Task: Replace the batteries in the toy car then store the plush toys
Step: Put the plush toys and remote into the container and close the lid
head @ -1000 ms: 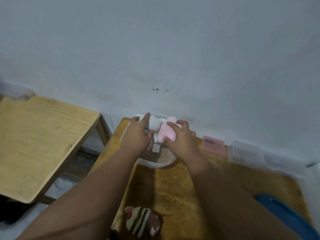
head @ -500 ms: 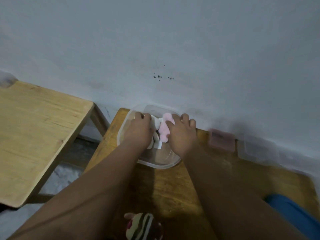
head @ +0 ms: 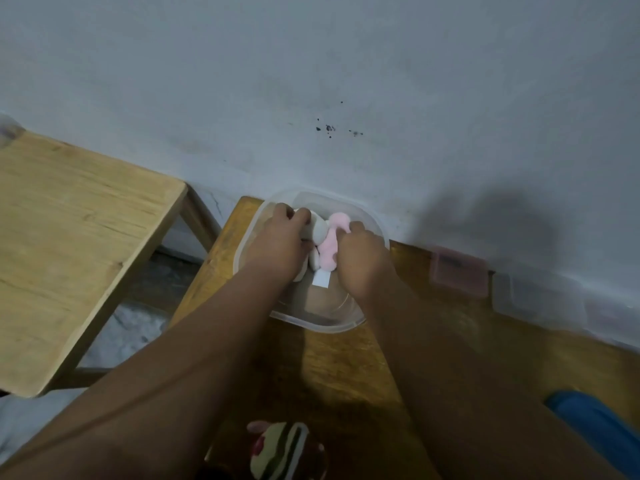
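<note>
A clear plastic container (head: 322,323) stands on the brown wooden table (head: 346,368) against the wall. Inside it lies a pink and white plush toy (head: 327,247) with a white tag. My left hand (head: 277,244) presses on its white side, and my right hand (head: 363,261) grips its pink side, both inside the container. A striped plush toy (head: 282,448) in cream, dark and red lies on the table near me, between my forearms. The toy car is not in view.
A lighter wooden table (head: 76,237) stands to the left, with a gap of floor between the two tables. A pink lidded box (head: 457,271) and a clear box (head: 533,296) sit along the wall at right. A blue object (head: 595,424) lies at lower right.
Both hands have lowered the pink and white plush from above the container's rim down into it. The camera view has tilted downward a little.
</note>
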